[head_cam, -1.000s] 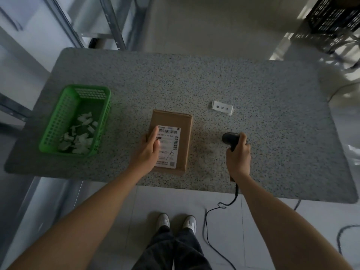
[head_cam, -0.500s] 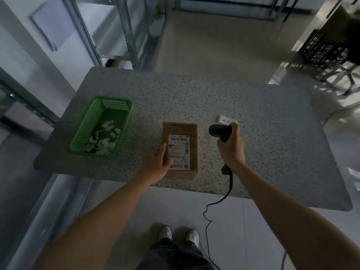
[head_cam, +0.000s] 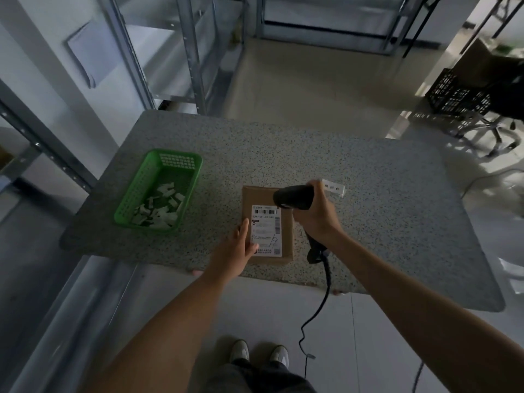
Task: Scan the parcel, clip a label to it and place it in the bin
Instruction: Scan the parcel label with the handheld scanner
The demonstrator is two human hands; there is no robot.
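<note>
Head view: the cardboard parcel (head_cam: 266,222) lies flat near the table's (head_cam: 368,194) front edge, shipping label (head_cam: 266,230) up. The left hand (head_cam: 235,252), fingers loosely spread, presses its 7 o'clock corner. The right hand (head_cam: 314,214) grips a black scanner (head_cam: 293,197) over its 1 o'clock corner. A green basket (head_cam: 158,191) of white clips (head_cam: 158,211) sits at 9 o'clock.

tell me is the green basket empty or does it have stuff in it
Not empty. The green basket holds a loose pile of small white clips across its floor.
</note>
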